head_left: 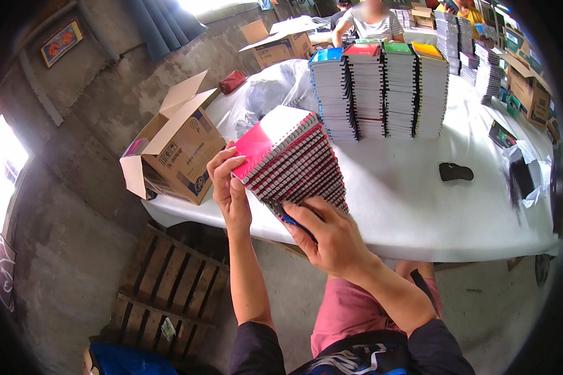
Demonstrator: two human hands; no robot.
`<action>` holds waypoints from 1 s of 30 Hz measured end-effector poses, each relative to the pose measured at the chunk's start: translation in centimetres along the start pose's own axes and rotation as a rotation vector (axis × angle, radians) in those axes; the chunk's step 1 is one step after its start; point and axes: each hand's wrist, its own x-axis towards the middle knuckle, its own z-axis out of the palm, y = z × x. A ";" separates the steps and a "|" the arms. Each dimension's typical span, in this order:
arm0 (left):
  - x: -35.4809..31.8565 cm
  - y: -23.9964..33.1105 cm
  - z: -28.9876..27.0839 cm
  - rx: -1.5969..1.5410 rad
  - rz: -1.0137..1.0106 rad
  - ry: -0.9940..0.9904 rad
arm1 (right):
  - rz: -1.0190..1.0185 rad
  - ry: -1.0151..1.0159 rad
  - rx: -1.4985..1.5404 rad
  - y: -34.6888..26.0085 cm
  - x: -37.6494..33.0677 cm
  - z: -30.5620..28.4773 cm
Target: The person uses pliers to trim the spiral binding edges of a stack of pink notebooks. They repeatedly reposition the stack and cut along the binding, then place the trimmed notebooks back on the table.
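Observation:
A stack of spiral notebooks (300, 159) with a glossy pink-red cover on top stands at the table's near edge, its bound spines turned toward me. My left hand (230, 184) grips the left corner of the stack, thumb in front and fingers over the cover. In my right hand (334, 240) is a pair of pliers (289, 215) with blue on the handle. Their dark jaws meet the coil ends low on the left side of the spines. Just behind rise several tall stacks of spiral notebooks (381, 94) with blue, red, green and yellow covers.
An open cardboard box (184, 156) sits left on the white-covered table (413, 212); another box (275, 50) is farther back. Clear plastic wrap (263, 94) lies behind my stack. To the right are a black object (455, 172) and plastic scraps (528, 172). Wooden pallets (169, 275) lie below; people (375, 25) sit opposite.

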 end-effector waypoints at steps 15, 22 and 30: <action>-0.2 -0.2 0.4 -0.048 -0.006 0.034 | -0.169 0.177 -0.354 0.3 -1.1 -0.1; -0.1 0.1 0.6 -0.060 -0.020 0.059 | -0.138 0.222 -0.277 0.1 -0.9 0.0; -0.2 -0.3 0.3 -0.045 0.005 0.028 | -0.120 0.210 -0.254 -0.3 -0.6 0.6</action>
